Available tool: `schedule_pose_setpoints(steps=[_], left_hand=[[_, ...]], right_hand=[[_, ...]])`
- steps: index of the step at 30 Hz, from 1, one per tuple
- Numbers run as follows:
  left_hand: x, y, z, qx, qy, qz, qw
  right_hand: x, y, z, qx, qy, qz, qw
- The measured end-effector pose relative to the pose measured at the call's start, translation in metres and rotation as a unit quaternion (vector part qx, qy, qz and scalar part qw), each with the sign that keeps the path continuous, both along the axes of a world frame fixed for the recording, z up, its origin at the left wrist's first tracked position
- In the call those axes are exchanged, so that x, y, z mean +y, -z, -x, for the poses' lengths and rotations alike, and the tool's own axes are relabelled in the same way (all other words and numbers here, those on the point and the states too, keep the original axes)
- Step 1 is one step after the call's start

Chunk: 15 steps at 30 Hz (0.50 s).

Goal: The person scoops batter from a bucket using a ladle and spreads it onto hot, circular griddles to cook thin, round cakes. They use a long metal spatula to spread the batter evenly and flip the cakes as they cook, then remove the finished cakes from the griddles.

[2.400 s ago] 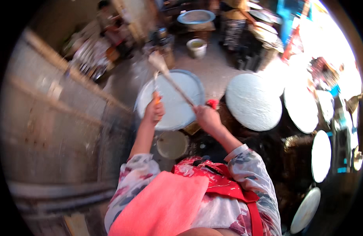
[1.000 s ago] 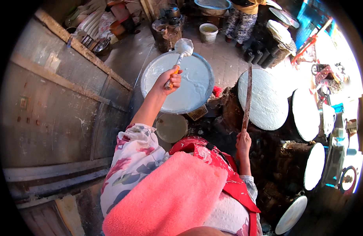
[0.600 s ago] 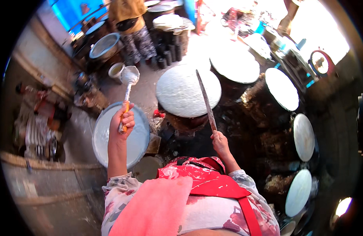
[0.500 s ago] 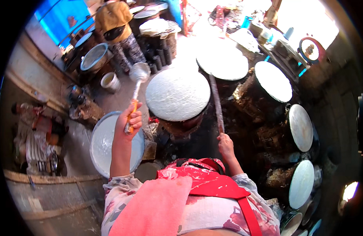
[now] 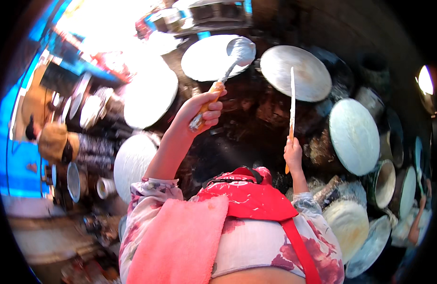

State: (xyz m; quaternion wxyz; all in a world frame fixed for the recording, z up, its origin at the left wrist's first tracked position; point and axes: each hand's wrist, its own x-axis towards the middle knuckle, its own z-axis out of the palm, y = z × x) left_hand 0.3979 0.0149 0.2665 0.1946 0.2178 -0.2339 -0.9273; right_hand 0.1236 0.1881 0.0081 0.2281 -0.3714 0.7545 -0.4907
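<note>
My left hand [image 5: 205,110] is closed round the orange-brown handle of a ladle [image 5: 241,51], whose rounded bowl is coated in white batter. That bowl hangs over the right side of a round griddle [image 5: 202,59] covered in white. My right hand [image 5: 293,152] grips a long flat wooden spatula [image 5: 292,102] smeared with white, pointing away from me. Its tip overlaps a greyish, thinly coated round griddle [image 5: 275,66]; whether it touches the surface I cannot tell. To its right lies another round griddle [image 5: 354,137] with a smooth white top.
More white rounds stand on my left, one far [image 5: 150,97] and one nearer [image 5: 133,163]. A person [image 5: 55,142] stands at the far left, near a white bucket [image 5: 105,188]. An open drum [image 5: 385,184] and a yellowish-stained round [image 5: 346,227] are at the right. Another person's arm [image 5: 417,220] shows beyond.
My view has turned to the right, so the griddles have shifted left. The ladle, earlier held up left of a white-covered griddle, is now over another one. Both hands keep their tools.
</note>
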Motion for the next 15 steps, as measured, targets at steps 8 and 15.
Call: schedule_pose_setpoints(steps=[8,15], left_hand=[[-0.037,0.018,0.241,-0.138,0.153,0.179,0.962],[-0.051,0.095,0.341,-0.229,0.194,0.382,0.874]], right_hand=[[-0.004,-0.018,0.111,-0.184,0.192,-0.056,0.962],[-0.033,0.046,0.139,-0.136,0.235,0.004,0.962]])
